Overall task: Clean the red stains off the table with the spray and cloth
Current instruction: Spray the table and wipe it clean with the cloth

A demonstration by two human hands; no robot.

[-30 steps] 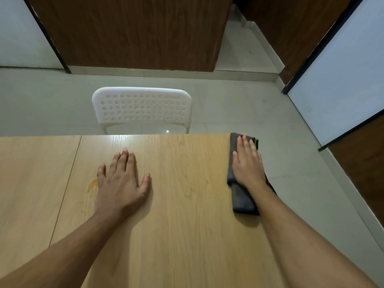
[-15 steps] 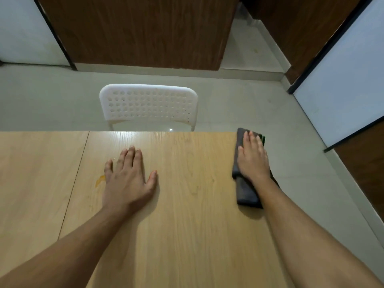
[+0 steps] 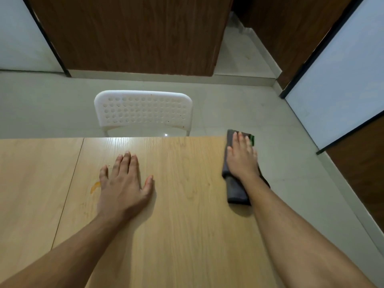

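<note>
Cloth (image 3: 235, 191), dark grey and folded, sits at the table's (image 3: 187, 235) far right corner, pinned under the right hand (image 3: 242, 161), fingers flat. Left hand (image 3: 122, 183) lies spread flat mid-table, holding nothing. An orange-red stain (image 3: 94, 186) sits just left of it. Looks like mid-wipe; next the cloth needs dragging over to that stain. Spray's not in sight.

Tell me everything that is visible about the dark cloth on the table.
The cloth is dark grey, looks soft like microfibre, and is folded into a long narrow pad. A small green tag shows at its far end. It lies flat at the far right corner of the wooden table, its far end reaching the table's far edge and its right side at or over the right edge. The right hand rests flat on it, fingers straight, covering its middle. Nothing else touches it.
</note>
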